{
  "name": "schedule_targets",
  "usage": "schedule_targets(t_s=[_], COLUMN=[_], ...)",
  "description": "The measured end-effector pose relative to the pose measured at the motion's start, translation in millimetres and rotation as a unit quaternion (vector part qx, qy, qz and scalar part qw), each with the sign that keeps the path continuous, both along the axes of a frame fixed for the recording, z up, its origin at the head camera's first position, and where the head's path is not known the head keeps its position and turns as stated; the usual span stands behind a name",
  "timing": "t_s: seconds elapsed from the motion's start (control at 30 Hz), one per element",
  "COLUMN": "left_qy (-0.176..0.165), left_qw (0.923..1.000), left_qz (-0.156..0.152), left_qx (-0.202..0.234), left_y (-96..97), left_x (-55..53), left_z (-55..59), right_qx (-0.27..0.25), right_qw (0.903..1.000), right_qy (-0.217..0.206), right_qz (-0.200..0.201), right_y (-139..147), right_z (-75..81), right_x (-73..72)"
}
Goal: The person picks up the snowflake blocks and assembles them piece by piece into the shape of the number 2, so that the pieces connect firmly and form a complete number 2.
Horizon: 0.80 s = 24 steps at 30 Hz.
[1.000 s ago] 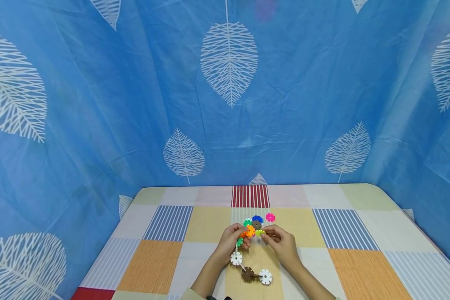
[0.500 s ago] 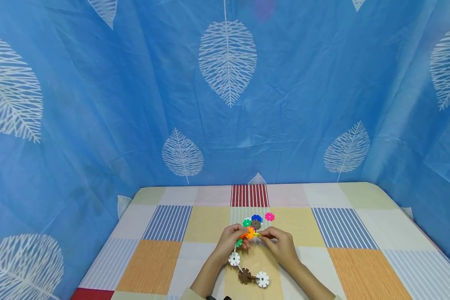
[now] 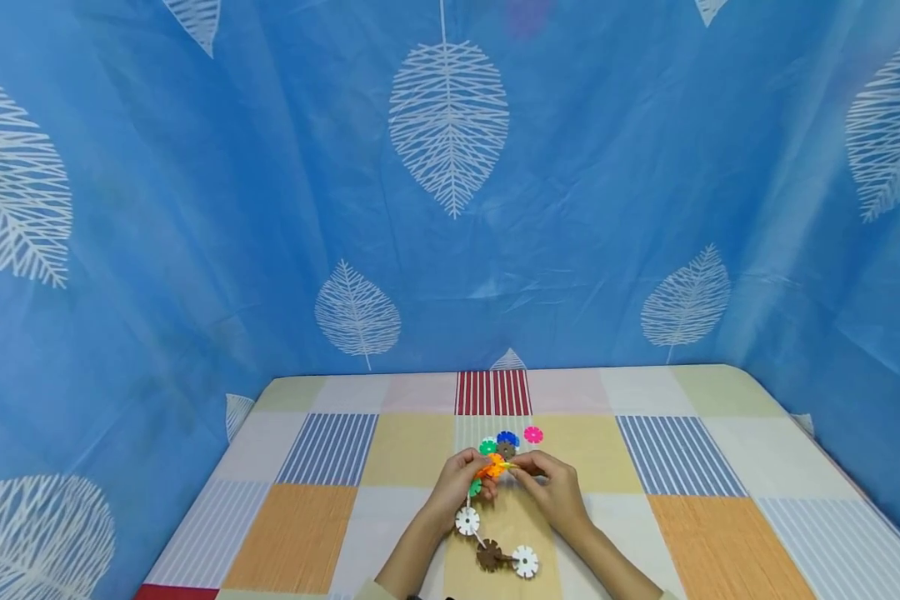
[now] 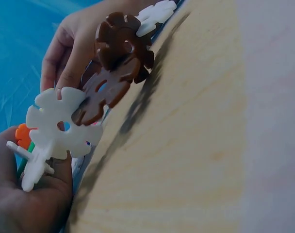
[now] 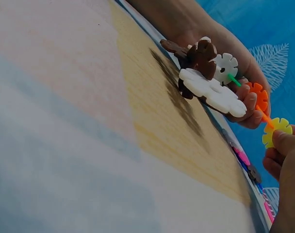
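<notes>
My left hand (image 3: 453,487) pinches an orange notched flower disc (image 3: 497,465) at the upper end of a linked chain. From it the chain runs down through a green disc (image 3: 476,487), white discs (image 4: 60,121), brown discs (image 4: 121,43) and a white end disc (image 3: 525,562). A yellow flower disc (image 5: 277,132) is pinched between thumb and fingers of my right hand (image 3: 557,490). In the right wrist view, the yellow disc's edge meets an orange disc (image 5: 257,96) of the chain. How deep their notches engage cannot be made out.
Behind the hands lies a small group of loose discs: green (image 3: 487,447), blue (image 3: 507,437) and brown (image 3: 506,450). A pink disc (image 3: 533,435) lies slightly apart to the right. The patchwork-covered table (image 3: 375,533) ends at a blue leaf-print curtain (image 3: 570,208).
My right hand has moved left and turned the yellow disc edge-on, bringing it against the orange disc. My left hand keeps its hold, and the chain's lower end has shifted slightly.
</notes>
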<state>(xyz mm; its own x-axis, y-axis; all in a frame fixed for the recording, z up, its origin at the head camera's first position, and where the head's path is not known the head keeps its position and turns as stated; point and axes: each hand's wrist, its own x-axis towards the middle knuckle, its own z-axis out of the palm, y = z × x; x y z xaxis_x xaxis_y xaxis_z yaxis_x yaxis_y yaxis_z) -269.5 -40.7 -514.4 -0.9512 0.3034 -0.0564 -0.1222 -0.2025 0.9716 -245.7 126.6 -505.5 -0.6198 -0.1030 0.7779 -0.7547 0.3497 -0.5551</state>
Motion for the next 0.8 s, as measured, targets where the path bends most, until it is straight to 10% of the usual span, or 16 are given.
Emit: schedule_targets(t_s=[0.53, 0.8], left_qy=[-0.060, -0.059], left_qw=[0.9927, 0.9933], left_qz=[0.029, 0.026], left_qx=[0.100, 0.096], left_y=[-9.7, -11.6], left_x=[-3.8, -6.0], left_z=[-1.1, -2.8], right_qx=[0.091, 0.143], right_qw=[0.9760, 0.9691], right_qy=[-0.151, -0.150], right_qz=[-0.128, -0.134], right_y=[7.5, 6.3], right_z=[-19.6, -25.1], right_x=[-35.0, -42.3])
